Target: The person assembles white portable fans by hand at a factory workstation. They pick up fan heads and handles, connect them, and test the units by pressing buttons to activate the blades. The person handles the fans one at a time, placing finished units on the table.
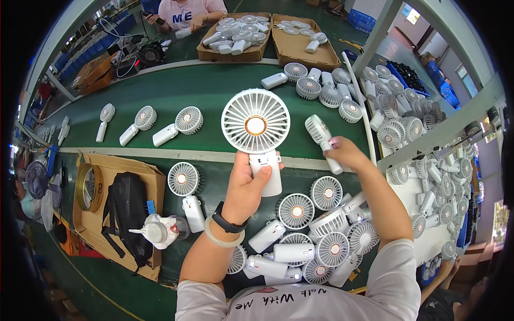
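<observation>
My left hand (pixel 248 181) is closed round the handle of a white handheld fan (pixel 256 121), held upright with its round grille facing me. A black band and a pale bangle circle that wrist. Over the green belt's near edge, my right hand (pixel 345 153) grips a second handheld fan (pixel 318 130) by its handle, the head tilted away to the left. Below my hands a pile of similar white fans (pixel 332 249) lies on the green bench. One more fan (pixel 183 180) rests by my left forearm.
Spaced-out fans (pixel 144 118) lie along the green conveyor belt (pixel 225 85). A cardboard box (pixel 155 184) at left holds a black pouch (pixel 130 206); a squeeze bottle (pixel 156 233) stands beside it. More fans (pixel 393 132) crowd the right side. A co-worker (pixel 190 13) sits beyond fan-filled cartons (pixel 206 53).
</observation>
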A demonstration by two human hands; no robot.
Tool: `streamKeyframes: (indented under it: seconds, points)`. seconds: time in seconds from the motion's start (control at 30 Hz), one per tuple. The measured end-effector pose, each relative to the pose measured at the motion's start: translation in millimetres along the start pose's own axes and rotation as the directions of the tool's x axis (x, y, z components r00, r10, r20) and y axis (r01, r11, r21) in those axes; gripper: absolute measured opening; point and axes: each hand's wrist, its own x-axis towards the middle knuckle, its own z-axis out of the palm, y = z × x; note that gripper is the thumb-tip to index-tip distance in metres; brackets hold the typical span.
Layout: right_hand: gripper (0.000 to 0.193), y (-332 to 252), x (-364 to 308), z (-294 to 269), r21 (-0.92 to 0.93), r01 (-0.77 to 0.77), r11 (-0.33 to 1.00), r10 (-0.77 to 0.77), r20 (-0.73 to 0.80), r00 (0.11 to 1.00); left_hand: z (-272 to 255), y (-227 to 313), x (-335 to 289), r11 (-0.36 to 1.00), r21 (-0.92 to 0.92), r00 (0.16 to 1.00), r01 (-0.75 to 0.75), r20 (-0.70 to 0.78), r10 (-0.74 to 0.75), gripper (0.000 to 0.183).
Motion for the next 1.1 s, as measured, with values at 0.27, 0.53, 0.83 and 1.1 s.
streamKeyframes:
  seconds: [0.27, 0.53, 0.83, 1.1]
  points:
    - [0.059, -36.6, -76.8, 11.7, 0.960, -0.220, 0.176, -0.574, 0.281, 0.769, 8.0, -2.9, 6.7, 0.996, -0.094, 1.000, -0.003, 0.025, 0.005, 0.045]
    - [0.059, -41.3, -79.9, 20.0, 0.963, -0.099, 0.252, -0.650, 0.244, 0.720, 9.3, -4.1, 12.0, 0.996, -0.056, 0.997, -0.070, 0.023, 0.072, 0.048]
    - [0.047, -50.7, -81.8, 26.1, 0.755, 0.240, 0.610, -0.395, 0.028, 0.918, 8.4, -8.9, 16.8, 0.991, -0.128, 0.999, -0.021, 0.033, 0.025, 0.051]
    - [0.048, -55.2, -74.8, 34.8, 0.543, 0.471, 0.695, -0.505, -0.098, 0.857, 11.6, -11.9, 11.0, 0.996, -0.057, 0.996, 0.062, -0.059, -0.066, 0.051]
